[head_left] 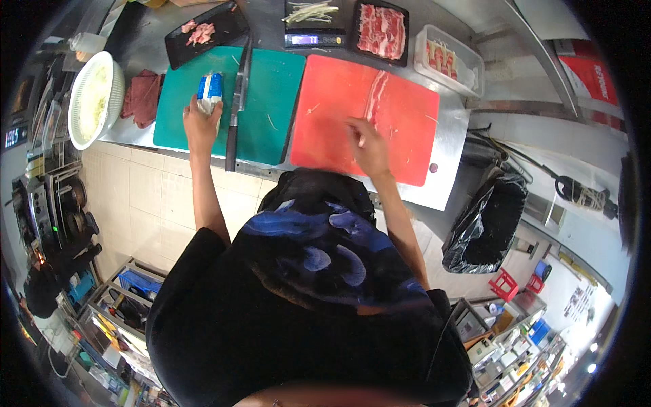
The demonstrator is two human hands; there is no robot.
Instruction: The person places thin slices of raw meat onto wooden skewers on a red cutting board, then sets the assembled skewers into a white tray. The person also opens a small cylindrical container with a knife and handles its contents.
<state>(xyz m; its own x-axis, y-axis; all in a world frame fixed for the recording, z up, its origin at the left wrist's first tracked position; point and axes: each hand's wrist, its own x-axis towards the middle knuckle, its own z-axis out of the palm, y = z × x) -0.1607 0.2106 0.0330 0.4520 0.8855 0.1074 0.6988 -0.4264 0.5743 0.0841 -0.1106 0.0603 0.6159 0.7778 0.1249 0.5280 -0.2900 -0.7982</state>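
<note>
My left hand (202, 121) grips a blue and white packet (210, 87) over the green cutting board (274, 102). Just right of it a long knife (239, 96) lies on that board, its dark handle towards me. My right hand (367, 145), slightly blurred, is over the red cutting board (325, 132), fingers curled; whether it holds something small is unclear. Close to its fingertips lies a strip of raw marbled meat (376, 94). Behind the boards are a black tray of sliced raw meat (382, 31), a scale (314, 39) and pale vegetable strips (311, 12).
At the left stand a white colander (118, 81) of pale shreds and a brown cloth (143, 96). A black tray (175, 51) with meat pieces stands behind the green board. Right are a clear container (475, 76) of meat rolls and a black-lined bin (491, 229). A person (43, 290) is at far left.
</note>
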